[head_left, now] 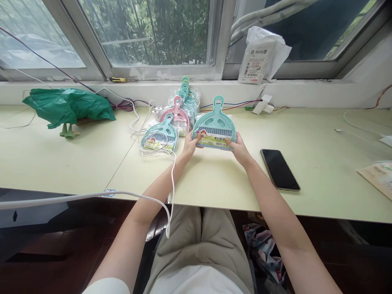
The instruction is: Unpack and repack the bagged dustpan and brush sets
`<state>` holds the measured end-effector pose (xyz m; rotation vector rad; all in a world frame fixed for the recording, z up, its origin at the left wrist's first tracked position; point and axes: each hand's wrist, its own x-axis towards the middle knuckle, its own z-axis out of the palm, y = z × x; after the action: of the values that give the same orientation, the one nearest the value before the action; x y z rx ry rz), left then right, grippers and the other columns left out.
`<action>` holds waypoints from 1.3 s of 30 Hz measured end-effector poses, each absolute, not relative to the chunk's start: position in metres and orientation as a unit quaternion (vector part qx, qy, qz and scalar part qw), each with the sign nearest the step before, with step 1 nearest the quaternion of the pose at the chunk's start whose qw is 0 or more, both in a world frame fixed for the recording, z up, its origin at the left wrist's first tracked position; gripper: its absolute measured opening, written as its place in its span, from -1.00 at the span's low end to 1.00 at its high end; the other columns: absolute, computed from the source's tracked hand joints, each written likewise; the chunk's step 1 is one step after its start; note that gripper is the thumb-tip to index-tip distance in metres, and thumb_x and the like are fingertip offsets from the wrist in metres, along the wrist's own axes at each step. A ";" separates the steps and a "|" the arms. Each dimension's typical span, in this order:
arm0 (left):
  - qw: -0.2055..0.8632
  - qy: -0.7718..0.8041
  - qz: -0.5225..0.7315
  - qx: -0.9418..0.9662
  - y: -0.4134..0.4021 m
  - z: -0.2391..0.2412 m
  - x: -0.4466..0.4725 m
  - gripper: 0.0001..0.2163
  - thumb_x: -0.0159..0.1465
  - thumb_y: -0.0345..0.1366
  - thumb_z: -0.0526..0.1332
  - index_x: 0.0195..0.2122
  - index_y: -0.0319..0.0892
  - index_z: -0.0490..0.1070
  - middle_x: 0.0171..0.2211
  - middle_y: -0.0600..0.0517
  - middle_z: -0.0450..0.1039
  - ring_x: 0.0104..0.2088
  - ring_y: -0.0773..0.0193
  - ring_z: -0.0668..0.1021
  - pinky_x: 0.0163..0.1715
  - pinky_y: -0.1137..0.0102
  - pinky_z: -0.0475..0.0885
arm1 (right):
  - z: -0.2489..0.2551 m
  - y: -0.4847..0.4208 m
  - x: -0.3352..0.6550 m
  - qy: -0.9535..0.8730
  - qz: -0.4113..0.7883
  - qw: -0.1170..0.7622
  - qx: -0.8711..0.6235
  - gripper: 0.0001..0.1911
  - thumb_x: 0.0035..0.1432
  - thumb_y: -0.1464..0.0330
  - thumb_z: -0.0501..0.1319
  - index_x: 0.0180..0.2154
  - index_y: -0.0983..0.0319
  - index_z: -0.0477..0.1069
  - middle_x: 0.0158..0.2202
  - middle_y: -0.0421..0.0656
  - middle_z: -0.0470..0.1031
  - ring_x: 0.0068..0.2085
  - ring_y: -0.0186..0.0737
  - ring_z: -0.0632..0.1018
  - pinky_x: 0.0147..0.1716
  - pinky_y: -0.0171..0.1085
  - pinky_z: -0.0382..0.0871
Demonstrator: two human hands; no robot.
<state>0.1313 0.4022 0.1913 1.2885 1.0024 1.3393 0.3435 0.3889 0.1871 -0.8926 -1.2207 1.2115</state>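
Grip: left hand (190, 146) and right hand (240, 152) each closed on a lower corner of a teal dustpan set (214, 122); thumbs lay on top by the printed label, fingers underneath; hold looked to be on the clear wrapper as much as on the pan itself. Set was tilted up, handle loop toward the window, centred over the table (214, 183) in front of the person; whether its lower edge rested on the table could not be told.

Risk at the grip: a glossy wrapper pinched only at the corners could slide or crumple; the set might then tip forward out of both hands.

Just left of the left hand: a second teal set (159, 138) lay flat, a pink set (177, 115) behind it, and a row of wrapped sets (187, 92) ran back toward the sill; the row looked loosely packed, so a nudge from the held set could topple it.

White cable (173, 175) ran close by the left forearm and drooped off the table edge; a sideways move of that arm might snag it and drag the flat teal set along.

Phone (279, 169) lay by the right forearm, near the front edge; an elbow sweep could push it off.
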 end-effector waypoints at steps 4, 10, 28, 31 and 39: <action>0.493 0.416 0.552 0.529 0.403 0.189 0.132 -0.63 0.16 0.00 0.23 -0.15 -0.16 0.39 -0.24 -0.04 0.49 -0.30 0.23 0.56 -0.49 0.39 0.55 | 0.190 0.387 0.343 -0.529 0.528 0.545 -0.381 -0.45 -0.11 0.02 0.38 -0.11 0.12 0.37 -0.07 -0.11 0.54 -0.02 0.01 0.53 -0.03 0.07 0.44; 0.497 0.412 0.536 0.543 0.402 0.191 0.132 -0.63 0.18 -0.04 0.22 -0.08 -0.14 0.35 -0.13 -0.06 0.47 -0.23 0.17 0.57 -0.43 0.35 0.57 | 0.188 0.389 0.345 -0.513 0.530 0.558 -0.380 -0.45 -0.17 0.04 0.42 -0.15 0.14 0.40 -0.09 -0.11 0.56 -0.03 0.01 0.54 0.01 0.09 0.41; 0.320 0.450 0.564 0.614 0.402 0.193 0.132 -0.83 0.19 -0.25 0.21 -0.22 -0.17 0.32 -0.32 0.04 0.46 -0.31 0.29 0.50 -0.27 0.44 0.35 | 0.189 0.388 0.348 -0.516 0.529 0.557 -0.380 -0.48 -0.12 0.12 0.42 -0.11 0.13 0.38 -0.07 -0.14 0.54 0.01 -0.03 0.51 0.09 0.02 0.33; 0.323 0.450 0.565 0.611 0.401 0.195 0.132 -0.84 0.18 -0.26 0.20 -0.23 -0.16 0.30 -0.35 0.06 0.44 -0.35 0.30 0.49 -0.30 0.44 0.35 | 0.189 0.388 0.348 -0.521 0.526 0.557 -0.377 -0.47 -0.12 0.12 0.41 -0.10 0.13 0.38 -0.07 -0.14 0.54 0.03 -0.04 0.50 0.08 0.00 0.34; 0.403 0.431 0.561 0.580 0.402 0.193 0.132 -0.72 0.16 -0.17 0.27 -0.17 -0.16 0.30 -0.32 0.02 0.47 -0.29 0.28 0.53 -0.29 0.43 0.41 | 0.186 0.391 0.352 -0.530 0.514 0.554 -0.385 -0.45 -0.12 0.10 0.41 -0.09 0.14 0.37 -0.05 -0.11 0.53 0.05 -0.01 0.48 0.02 -0.03 0.39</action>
<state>0.1315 0.4020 0.1928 1.4648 1.0898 1.4168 0.3517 0.3907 0.1864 -0.9090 -1.2527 1.2143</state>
